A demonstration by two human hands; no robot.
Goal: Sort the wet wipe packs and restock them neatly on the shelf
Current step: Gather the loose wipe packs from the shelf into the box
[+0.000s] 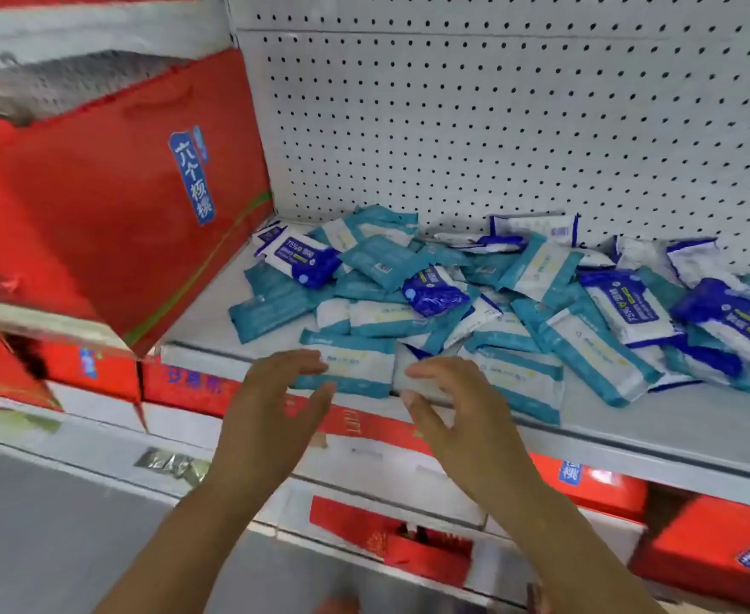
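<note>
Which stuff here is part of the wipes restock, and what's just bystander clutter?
Job: teal wipe packs, blue wipe packs, shelf, left hand, right hand.
Not job: red gift box, lower red boxes, pegboard.

Only one cam here, head-worn and wide-angle. It faces forward and down at the shelf from close up. The pegboard fills the top, and the left hand and right hand enter from the bottom.

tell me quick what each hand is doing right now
Left hand: open, holding nothing.
Right hand: open, holding nothing.
</note>
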